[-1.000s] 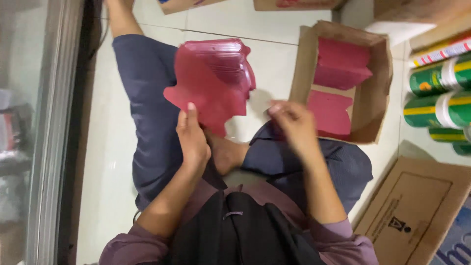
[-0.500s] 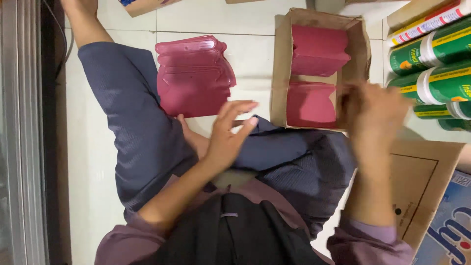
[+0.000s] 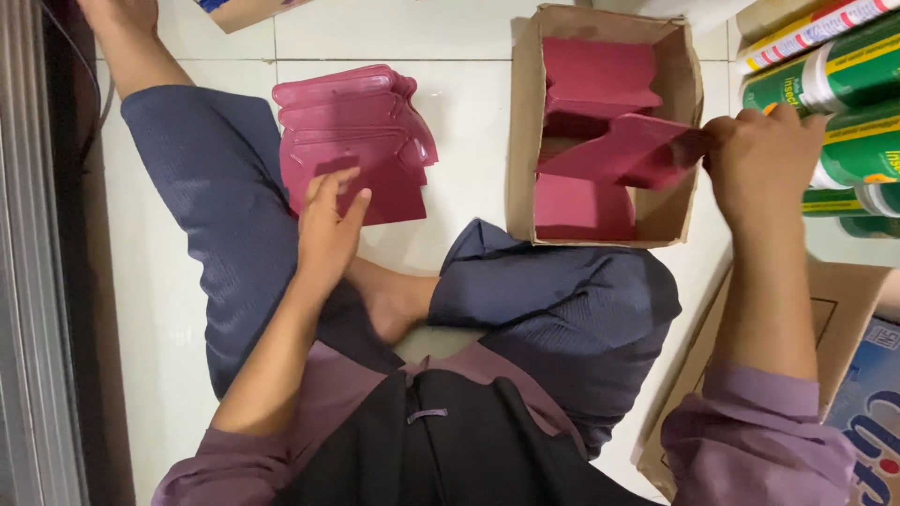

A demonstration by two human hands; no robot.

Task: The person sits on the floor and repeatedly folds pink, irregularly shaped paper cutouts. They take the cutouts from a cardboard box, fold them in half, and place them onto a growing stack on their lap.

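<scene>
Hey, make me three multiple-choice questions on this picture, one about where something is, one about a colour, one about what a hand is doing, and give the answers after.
1. Where does the loose stack of flat pieces lie?
A. on the white floor tiles beside the person's knee
B. inside the cardboard box
C. on top of the green cans

2. What colour are the flat pieces?
A. yellow
B. dark pink
C. grey

3. What is the right hand doing?
A. resting flat on the floor
B. gripping a green can
C. pinching one flat piece over the open cardboard box

Answers:
1 A, the stack sits on the tiles under the fingertips of the left hand.
2 B, every piece shows the same dark pink.
3 C, the fingers close on the piece's edge above the box.
</scene>
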